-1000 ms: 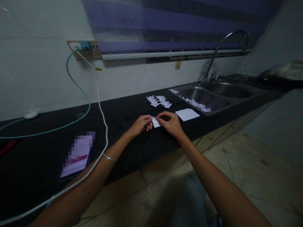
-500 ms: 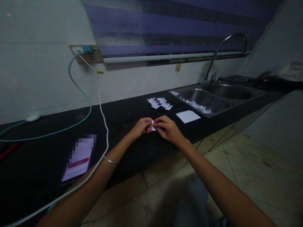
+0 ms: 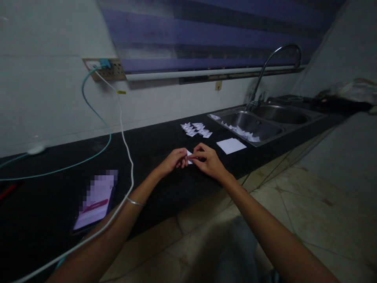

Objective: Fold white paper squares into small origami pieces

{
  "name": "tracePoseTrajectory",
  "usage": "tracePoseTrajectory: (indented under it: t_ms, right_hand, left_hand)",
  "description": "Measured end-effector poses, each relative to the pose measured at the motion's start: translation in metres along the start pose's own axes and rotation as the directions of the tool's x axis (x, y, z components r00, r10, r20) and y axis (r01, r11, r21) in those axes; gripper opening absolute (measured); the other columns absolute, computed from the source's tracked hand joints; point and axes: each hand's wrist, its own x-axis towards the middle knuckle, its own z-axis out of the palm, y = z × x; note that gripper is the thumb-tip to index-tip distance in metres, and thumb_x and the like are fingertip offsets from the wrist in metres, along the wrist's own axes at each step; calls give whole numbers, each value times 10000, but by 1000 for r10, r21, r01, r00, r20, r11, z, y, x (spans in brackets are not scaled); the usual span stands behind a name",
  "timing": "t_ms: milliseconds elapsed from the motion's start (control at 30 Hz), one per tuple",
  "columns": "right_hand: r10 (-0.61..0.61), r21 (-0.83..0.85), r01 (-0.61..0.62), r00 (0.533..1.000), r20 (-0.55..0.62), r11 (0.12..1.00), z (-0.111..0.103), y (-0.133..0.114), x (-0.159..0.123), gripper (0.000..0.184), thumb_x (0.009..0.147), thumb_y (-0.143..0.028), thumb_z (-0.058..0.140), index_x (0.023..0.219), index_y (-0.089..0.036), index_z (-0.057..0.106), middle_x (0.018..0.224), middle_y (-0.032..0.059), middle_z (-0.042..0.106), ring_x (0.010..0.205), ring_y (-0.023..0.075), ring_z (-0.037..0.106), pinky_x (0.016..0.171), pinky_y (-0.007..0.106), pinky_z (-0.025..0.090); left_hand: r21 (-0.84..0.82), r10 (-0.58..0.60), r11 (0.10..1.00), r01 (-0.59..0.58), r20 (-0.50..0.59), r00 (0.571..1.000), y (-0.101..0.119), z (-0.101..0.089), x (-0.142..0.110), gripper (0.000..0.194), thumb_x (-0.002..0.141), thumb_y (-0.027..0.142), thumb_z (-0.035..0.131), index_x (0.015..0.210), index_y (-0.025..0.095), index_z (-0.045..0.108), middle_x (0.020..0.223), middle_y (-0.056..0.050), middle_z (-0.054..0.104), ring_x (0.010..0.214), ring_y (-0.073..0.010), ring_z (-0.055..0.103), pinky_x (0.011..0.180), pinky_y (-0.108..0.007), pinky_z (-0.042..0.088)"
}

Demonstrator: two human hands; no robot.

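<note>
Between my two hands is a small piece of white paper [image 3: 190,156], partly covered by my fingers. My left hand [image 3: 176,160] pinches its left side, with the fingers curled. My right hand [image 3: 207,159] grips the right side between thumb and fingertips. Beyond them on the dark counter lie several folded white paper pieces [image 3: 196,129] in a cluster. A stack of white paper sheets [image 3: 231,146] rests to the right of my right hand.
More folded paper pieces [image 3: 241,131] line the near side of the steel sink [image 3: 266,137], under a curved tap [image 3: 265,67]. A phone [image 3: 96,202] lies at left. A white cable [image 3: 129,157] crosses over my left forearm from the wall socket [image 3: 116,70].
The view has shifted slightly. My right fingers have opened a little wider around the paper, showing a bit more of it; both hands stay in about the same place.
</note>
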Motion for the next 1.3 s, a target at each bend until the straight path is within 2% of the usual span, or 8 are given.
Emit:
tracePoseTrajectory:
  t_ms: [167, 400, 500, 600, 700, 800, 1033, 1300]
  right_hand:
    - [12, 42, -11, 999, -41, 999, 0, 2, 1, 117, 868, -165, 700, 908, -213, 799, 938, 51, 611, 876, 166, 610, 755, 305, 490]
    - [58, 83, -60, 998, 25, 995, 1, 3, 0, 82, 866, -210, 722, 892, -209, 801, 969, 59, 632, 907, 172, 622, 801, 315, 490]
    - [137, 140, -135, 991, -2, 981, -1, 3, 3, 99, 863, -272, 730, 887, -202, 795, 955, 58, 662, 872, 170, 628, 744, 290, 482]
    - [280, 272, -251, 957, -73, 929, -3, 6, 6, 166, 882, -316, 696, 925, -179, 779, 946, 65, 709, 879, 180, 646, 765, 292, 486]
    - [386, 369, -370, 922, 34, 852, -2, 11, 6, 212, 872, -348, 688, 900, -152, 765, 875, 55, 735, 809, 179, 650, 765, 298, 482]
    - [387, 368, -424, 906, 173, 828, 1, 14, 5, 290, 875, -407, 670, 818, -138, 762, 777, 38, 718, 732, 169, 627, 706, 283, 459]
    - [417, 373, -472, 881, 222, 799, 2, 11, 3, 310, 852, -440, 689, 825, -141, 767, 773, 30, 717, 703, 153, 615, 685, 267, 452]
    - [425, 322, -478, 877, 223, 817, 0, 11, 3, 256, 843, -377, 680, 787, -139, 759, 722, 25, 692, 674, 149, 591, 650, 263, 434]
  left_hand:
    - [98, 21, 995, -18, -35, 999, 5, 5, -5, 441, 943, 566, 479, 770, 165, 537, 571, 20, 581, 449, -75, 485, 433, -178, 311]
    - [323, 47, 946, -33, -37, 998, 2, 5, -3, 516, 915, 679, 474, 791, 180, 525, 601, 22, 560, 502, -102, 500, 476, -208, 359]
    - [347, 46, 938, -25, -51, 998, 1, 6, -4, 508, 929, 677, 433, 796, 191, 498, 599, 32, 534, 491, -105, 492, 464, -211, 349]
    - [379, 33, 925, -6, -66, 997, 2, 7, -6, 473, 970, 630, 371, 792, 202, 465, 588, 43, 504, 482, -108, 482, 464, -216, 352]
    - [428, 38, 904, -5, -68, 997, 3, 9, -8, 430, 1004, 561, 322, 799, 207, 453, 585, 44, 500, 505, -119, 495, 497, -227, 375]
    - [459, 56, 888, -20, -65, 996, 3, 10, -9, 401, 1021, 518, 301, 812, 211, 452, 606, 41, 506, 540, -129, 504, 531, -240, 390]
    - [524, 150, 847, -96, -63, 987, -10, 6, -4, 357, 1028, 438, 320, 809, 204, 477, 690, 26, 509, 600, -133, 496, 577, -255, 393]
    - [525, 103, 850, -32, -106, 989, 3, 13, -7, 334, 1030, 418, 321, 803, 210, 450, 683, 32, 489, 601, -131, 485, 551, -249, 352]
